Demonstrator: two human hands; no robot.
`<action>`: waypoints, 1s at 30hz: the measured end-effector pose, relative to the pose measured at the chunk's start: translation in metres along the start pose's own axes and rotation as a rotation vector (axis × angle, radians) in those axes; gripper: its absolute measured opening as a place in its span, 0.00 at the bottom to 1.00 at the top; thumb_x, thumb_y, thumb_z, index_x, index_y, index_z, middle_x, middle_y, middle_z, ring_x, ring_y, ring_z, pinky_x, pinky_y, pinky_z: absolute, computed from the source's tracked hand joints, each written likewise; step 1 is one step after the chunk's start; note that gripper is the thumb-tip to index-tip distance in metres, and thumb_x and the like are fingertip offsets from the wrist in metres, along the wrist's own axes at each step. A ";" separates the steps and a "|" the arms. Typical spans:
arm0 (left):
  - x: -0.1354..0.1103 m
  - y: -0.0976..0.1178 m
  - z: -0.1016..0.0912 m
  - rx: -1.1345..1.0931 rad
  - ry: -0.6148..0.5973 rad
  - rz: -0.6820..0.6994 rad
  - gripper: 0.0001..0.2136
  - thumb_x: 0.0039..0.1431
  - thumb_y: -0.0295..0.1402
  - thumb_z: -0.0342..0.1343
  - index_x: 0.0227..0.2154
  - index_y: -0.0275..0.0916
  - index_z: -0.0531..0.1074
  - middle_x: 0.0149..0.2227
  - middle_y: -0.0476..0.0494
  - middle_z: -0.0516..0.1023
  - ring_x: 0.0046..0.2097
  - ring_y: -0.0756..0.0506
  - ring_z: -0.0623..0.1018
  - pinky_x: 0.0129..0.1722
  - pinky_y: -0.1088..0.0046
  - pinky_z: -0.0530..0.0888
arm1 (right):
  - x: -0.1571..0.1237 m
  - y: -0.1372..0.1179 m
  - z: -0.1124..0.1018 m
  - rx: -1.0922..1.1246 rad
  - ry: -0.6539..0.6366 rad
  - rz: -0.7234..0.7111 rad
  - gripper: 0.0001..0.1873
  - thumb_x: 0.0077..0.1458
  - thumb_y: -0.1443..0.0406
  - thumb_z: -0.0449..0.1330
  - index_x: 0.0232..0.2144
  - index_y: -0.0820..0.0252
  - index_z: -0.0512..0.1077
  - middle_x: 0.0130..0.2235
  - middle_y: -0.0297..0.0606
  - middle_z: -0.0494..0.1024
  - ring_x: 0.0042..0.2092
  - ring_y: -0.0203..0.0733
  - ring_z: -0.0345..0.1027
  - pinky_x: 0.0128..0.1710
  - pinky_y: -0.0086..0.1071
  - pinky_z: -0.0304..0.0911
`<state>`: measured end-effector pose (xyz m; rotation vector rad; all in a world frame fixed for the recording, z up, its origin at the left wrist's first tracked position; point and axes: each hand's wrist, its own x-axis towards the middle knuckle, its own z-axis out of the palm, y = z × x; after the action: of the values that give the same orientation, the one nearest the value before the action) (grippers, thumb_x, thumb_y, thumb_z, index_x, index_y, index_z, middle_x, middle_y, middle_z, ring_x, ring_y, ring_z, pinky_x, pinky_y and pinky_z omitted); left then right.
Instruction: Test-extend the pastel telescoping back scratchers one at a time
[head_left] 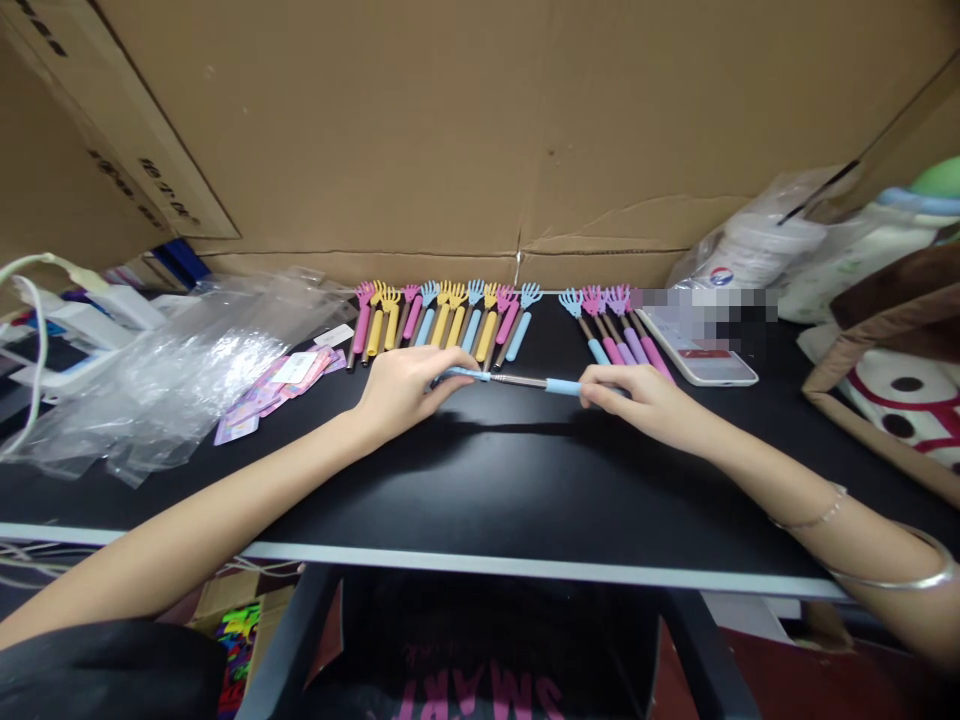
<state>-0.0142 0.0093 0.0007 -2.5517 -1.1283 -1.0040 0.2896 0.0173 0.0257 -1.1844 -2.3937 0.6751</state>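
Observation:
A blue back scratcher (523,381) with a metal rod stretches level between my hands, above the black table. My left hand (416,385) is closed around its claw end. My right hand (626,393) grips the blue handle at the other end. Behind my hands lies a row of pink, yellow and blue back scratchers (450,318), claws pointing away from me. Further right is a smaller group of back scratchers (619,335) in blue, pink and purple, its near ends partly hidden by my right hand.
Clear plastic bags (180,350) and printed cards (274,393) lie on the left, near white cables and plugs (90,320). On the right are a phone (705,355), a bagged cup (765,245) and a patterned bag (900,385). Cardboard (465,130) walls the back.

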 end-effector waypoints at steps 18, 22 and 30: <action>0.008 0.003 0.003 -0.684 -0.397 -0.444 0.08 0.60 0.37 0.54 0.31 0.38 0.67 0.19 0.55 0.67 0.23 0.52 0.69 0.29 0.75 0.66 | -0.006 0.007 0.004 -0.387 0.245 -0.030 0.20 0.57 0.46 0.54 0.28 0.54 0.69 0.21 0.30 0.71 0.21 0.35 0.61 0.25 0.30 0.51; 0.009 0.004 0.003 -0.786 -0.454 -0.469 0.10 0.59 0.39 0.54 0.29 0.38 0.65 0.19 0.56 0.66 0.22 0.53 0.67 0.27 0.76 0.65 | -0.007 0.007 0.005 -0.495 0.316 -0.073 0.22 0.57 0.44 0.53 0.28 0.54 0.68 0.20 0.32 0.71 0.21 0.37 0.61 0.25 0.30 0.49; 0.012 0.003 -0.001 -0.810 -0.500 -0.493 0.10 0.60 0.40 0.54 0.31 0.38 0.65 0.18 0.56 0.65 0.22 0.53 0.67 0.28 0.76 0.65 | -0.009 0.005 0.006 -0.558 0.387 -0.123 0.21 0.59 0.46 0.52 0.29 0.55 0.70 0.21 0.34 0.73 0.23 0.38 0.64 0.26 0.30 0.51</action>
<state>-0.0066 0.0137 0.0091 -3.3830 -1.8561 -1.1230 0.2944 0.0114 0.0170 -1.2136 -2.3440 -0.2690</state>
